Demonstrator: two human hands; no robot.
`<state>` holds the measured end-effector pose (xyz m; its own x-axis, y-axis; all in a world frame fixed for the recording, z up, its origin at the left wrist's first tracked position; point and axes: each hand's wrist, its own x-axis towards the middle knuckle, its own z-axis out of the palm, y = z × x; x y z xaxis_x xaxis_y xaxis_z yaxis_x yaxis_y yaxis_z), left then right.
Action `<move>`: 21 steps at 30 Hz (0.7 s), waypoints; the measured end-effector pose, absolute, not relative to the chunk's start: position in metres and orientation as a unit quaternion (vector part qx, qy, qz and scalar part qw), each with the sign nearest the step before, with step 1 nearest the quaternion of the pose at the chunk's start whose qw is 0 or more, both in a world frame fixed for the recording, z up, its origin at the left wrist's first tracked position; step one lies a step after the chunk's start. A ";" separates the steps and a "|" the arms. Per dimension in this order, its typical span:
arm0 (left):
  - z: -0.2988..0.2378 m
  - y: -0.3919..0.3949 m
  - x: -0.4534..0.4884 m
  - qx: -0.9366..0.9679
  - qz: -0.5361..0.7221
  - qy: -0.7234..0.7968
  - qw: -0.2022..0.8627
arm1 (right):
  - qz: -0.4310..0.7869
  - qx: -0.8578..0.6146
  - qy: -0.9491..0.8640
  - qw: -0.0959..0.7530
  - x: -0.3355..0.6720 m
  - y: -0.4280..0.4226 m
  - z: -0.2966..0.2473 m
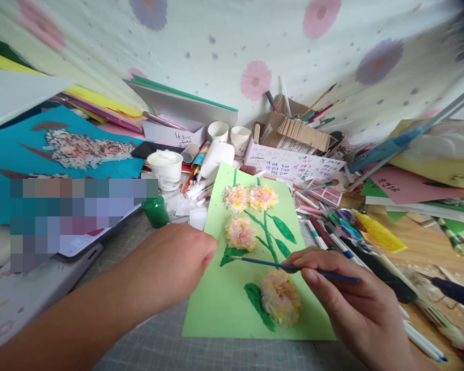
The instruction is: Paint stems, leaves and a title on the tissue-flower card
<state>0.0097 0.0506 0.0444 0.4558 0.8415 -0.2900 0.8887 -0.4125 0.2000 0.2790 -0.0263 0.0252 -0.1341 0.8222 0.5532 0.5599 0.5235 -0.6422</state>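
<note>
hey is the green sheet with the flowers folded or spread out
Spread out: the green sheet lies open from top edge to bottom edge, no fold visible.

Home craft corner suggested. Floral curtain [212,67] hung close behind crowded surface [435,247]. Part of surface covered by grid mat [166,330]. Green sheet [204,309] decorated with ruffled flowers [242,233] and painted leaves [284,229]; second collage [85,148] mounted on blue sheet [7,149] at left. Brushes [325,96] stored in cut-open cardboard box [270,126]. Green jar [155,211], paper cups [240,142], pink palette [327,195] and pens [341,246] packed close around. Coloured papers [425,178] piled at both sides. Handwritten figures noted on white card [294,164] in front of box.
</note>
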 end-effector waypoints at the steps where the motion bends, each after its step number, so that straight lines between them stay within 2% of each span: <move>1: 0.046 0.051 0.010 0.836 -0.075 0.518 0.164 | 0.143 -0.473 -0.735 0.465 0.279 -0.025 0.024; 21: 0.055 0.053 0.008 0.812 -0.106 0.524 0.234 | 0.171 -0.458 -0.728 0.480 0.275 -0.013 0.022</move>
<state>0.0083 0.0525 0.0546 0.4279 0.8014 -0.4180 0.9009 -0.3412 0.2681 0.2746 -0.0135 0.0216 -0.1196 0.8309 0.5433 0.5028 0.5226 -0.6885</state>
